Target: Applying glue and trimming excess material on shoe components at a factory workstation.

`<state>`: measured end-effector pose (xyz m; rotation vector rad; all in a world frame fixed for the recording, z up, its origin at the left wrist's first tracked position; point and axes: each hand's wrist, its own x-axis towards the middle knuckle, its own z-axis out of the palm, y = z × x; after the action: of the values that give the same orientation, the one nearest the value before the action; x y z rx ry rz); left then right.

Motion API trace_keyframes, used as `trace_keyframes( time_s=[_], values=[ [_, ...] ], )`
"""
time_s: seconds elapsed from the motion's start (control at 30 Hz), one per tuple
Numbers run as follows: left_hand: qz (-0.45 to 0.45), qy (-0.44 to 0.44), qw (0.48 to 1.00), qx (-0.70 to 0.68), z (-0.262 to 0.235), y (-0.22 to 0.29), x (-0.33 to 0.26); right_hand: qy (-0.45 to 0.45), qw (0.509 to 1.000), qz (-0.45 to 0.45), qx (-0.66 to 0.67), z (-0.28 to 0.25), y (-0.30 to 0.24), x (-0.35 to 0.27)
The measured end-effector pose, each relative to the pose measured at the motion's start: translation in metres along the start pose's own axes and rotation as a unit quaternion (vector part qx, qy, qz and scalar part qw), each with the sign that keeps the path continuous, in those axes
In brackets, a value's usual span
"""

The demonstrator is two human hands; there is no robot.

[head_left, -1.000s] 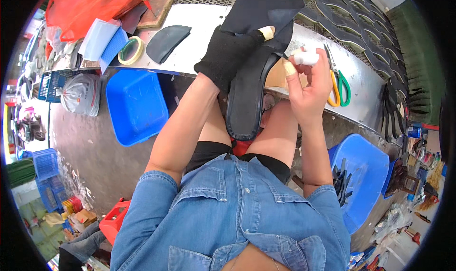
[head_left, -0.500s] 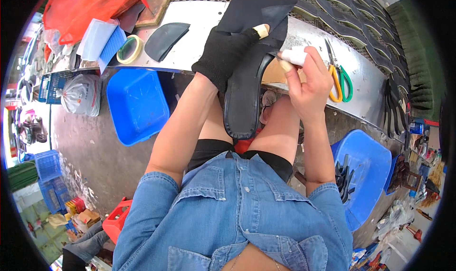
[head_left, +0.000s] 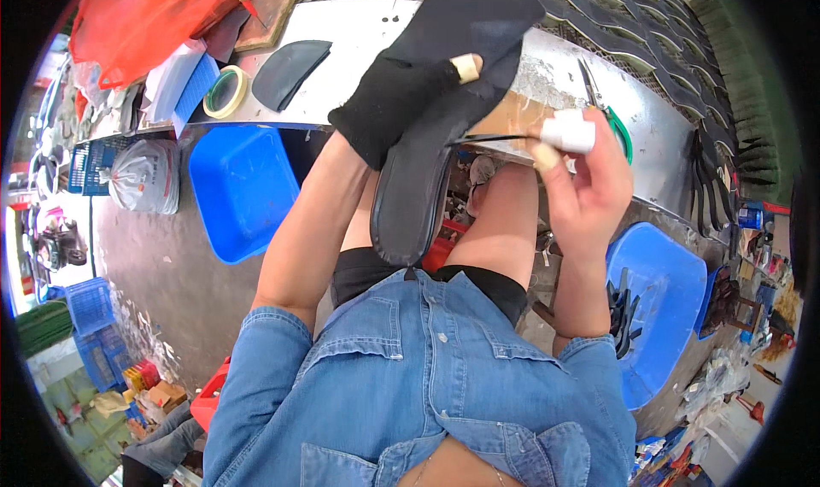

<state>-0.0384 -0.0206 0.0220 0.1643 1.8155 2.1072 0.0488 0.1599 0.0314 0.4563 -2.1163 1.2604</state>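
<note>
My left hand, in a black fingerless glove with a pale cover on the thumb, is closed round a black shoe sole. The sole's narrower end hangs above my lap, and its broad far part reaches over the bench. In my right hand is a thin dark tool with a white cylindrical handle, pinched between thumb and fingers. Its slim shaft reaches left to the sole's right edge and seems to touch it there. Whether the tip is a brush or a point cannot be made out.
On the metal bench lie a black curved piece, a tape roll and scissors. Black wavy strips cover its far right. Blue bins stand below at left and right.
The sole has shifted left and slightly toward me in my left hand. My right hand has moved right and nearer me with the tool, and more of its dark shaft shows.
</note>
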Motion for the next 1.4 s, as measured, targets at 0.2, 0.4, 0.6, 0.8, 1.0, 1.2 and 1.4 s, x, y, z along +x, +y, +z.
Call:
trace_keyframes(
  time_s=[0.2, 0.4, 0.6, 0.8, 1.0, 1.2, 1.4],
  values=[
    [-0.079, -0.023, 0.996, 0.017, 0.007, 0.015, -0.014, -0.005, 0.996, 0.071, 0.056, 0.001, 0.010, 0.005],
    [-0.073, -0.044, 0.996, 0.008, 0.007, 0.013, -0.016, 0.012, 0.986, 0.107, 0.124, 0.002, 0.006, 0.003],
    [-0.041, -0.052, 0.998, -0.019, 0.009, 0.006, -0.018, 0.017, 0.973, 0.118, 0.199, -0.003, -0.002, 0.008],
    [-0.009, -0.055, 0.997, -0.046, 0.009, 0.000, -0.018, 0.013, 0.960, 0.137, 0.243, -0.006, -0.005, 0.014],
    [0.021, -0.058, 0.996, -0.069, 0.008, -0.005, -0.017, 0.004, 0.933, 0.170, 0.316, -0.004, -0.002, 0.018],
    [0.009, -0.063, 0.996, -0.061, 0.002, -0.007, -0.019, 0.008, 0.909, 0.187, 0.373, 0.008, 0.011, 0.017],
    [-0.027, -0.055, 0.998, 0.007, -0.009, -0.011, -0.021, -0.006, 0.781, 0.244, 0.574, 0.027, 0.025, 0.007]
  ],
)
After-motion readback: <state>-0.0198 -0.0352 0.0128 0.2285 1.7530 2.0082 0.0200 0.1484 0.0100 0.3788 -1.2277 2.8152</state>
